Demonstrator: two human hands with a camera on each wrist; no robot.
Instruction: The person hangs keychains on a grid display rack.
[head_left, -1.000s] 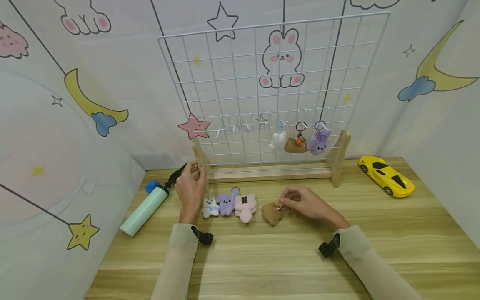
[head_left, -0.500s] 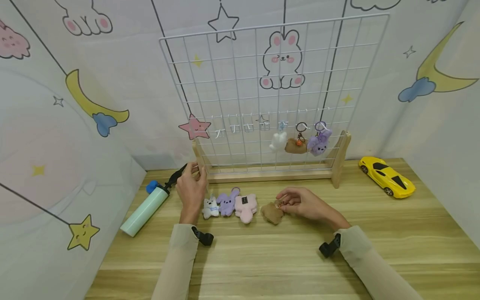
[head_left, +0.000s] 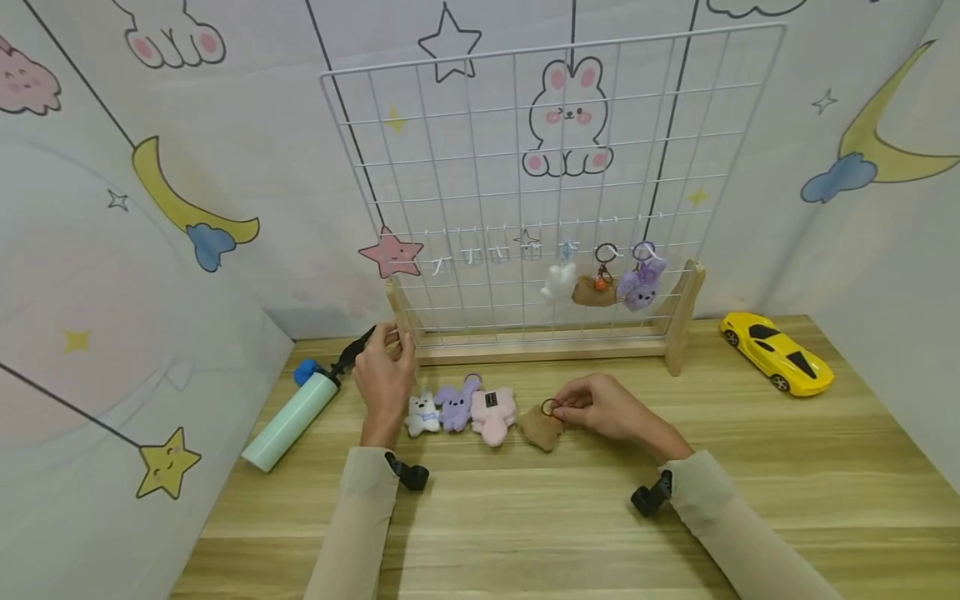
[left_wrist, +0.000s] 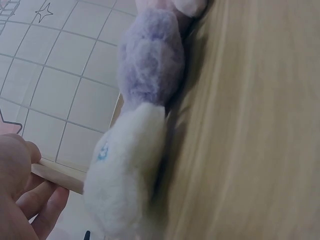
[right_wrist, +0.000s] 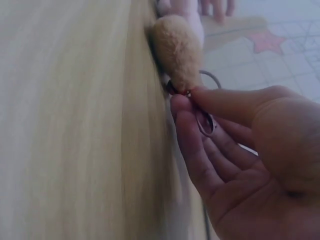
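My right hand (head_left: pixel 609 408) pinches the metal fitting of a brown plush keychain (head_left: pixel 538 429) between thumb and forefinger. The plush lies low at the table, and its dark ring (head_left: pixel 550 407) stands up by the fingertips. In the right wrist view, the plush (right_wrist: pixel 176 47) hangs from the pinch point, with a second dark loop below the thumb. At the left end of the grid rack, my left hand (head_left: pixel 384 371) grips the wooden upright (head_left: pixel 402 307); thumb and fingers straddle this upright (left_wrist: pixel 59 175) in the left wrist view.
A white plush (head_left: pixel 423 414), a purple plush (head_left: pixel 454 407) and a pink plush (head_left: pixel 493 415) lie in a row. White, brown and purple keychains hang from the wire grid (head_left: pixel 517 179), beside several bare hooks. A mint-green pump (head_left: pixel 294 421) lies left; a yellow toy car (head_left: pixel 776 354) sits right.
My right hand has shifted its fingers on the brown keychain's fitting, and the ring now stands up over the plush. The plush has moved slightly left. My left hand stays on the upright.
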